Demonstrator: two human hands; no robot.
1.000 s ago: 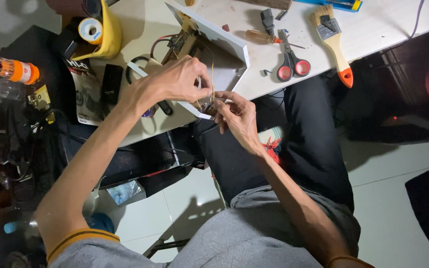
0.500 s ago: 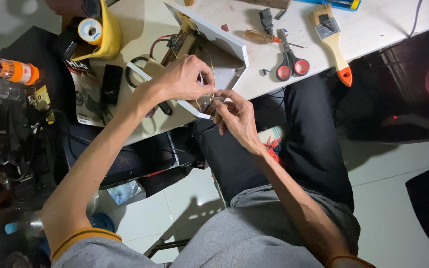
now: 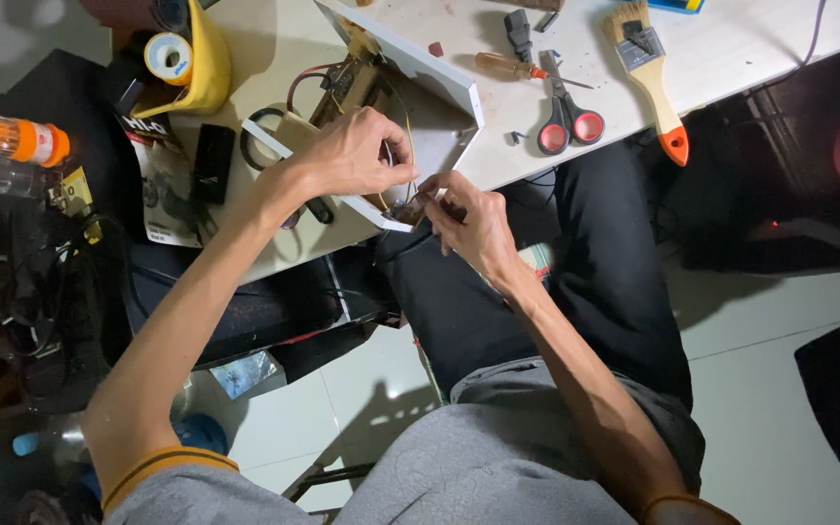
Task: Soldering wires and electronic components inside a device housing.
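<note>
A flat white hexagonal panel point(image 3: 439, 83) lies at the table's near edge, with a small circuit board point(image 3: 352, 83) and wires on it. My left hand point(image 3: 357, 156) is curled over the panel's near side, pinching a thin wire point(image 3: 408, 160). My right hand point(image 3: 469, 219) is just to its right at the panel's near corner, fingers closed on a small brownish part point(image 3: 408, 210) joined to that wire. The two hands nearly touch.
On the pale table point(image 3: 731, 49) lie red-handled scissors point(image 3: 566, 117), an orange-tipped paintbrush point(image 3: 653, 78), a screwdriver point(image 3: 512, 66), a yellow holder with a tape roll point(image 3: 192, 58) and a black remote-like bar point(image 3: 213, 160). Orange-capped bottles point(image 3: 12, 141) stand at left. My dark-trousered legs point(image 3: 595, 282) are below.
My left hand has shifted slightly along the wire and my right fingers have closed in at the panel's corner. Everything on the table stays put.
</note>
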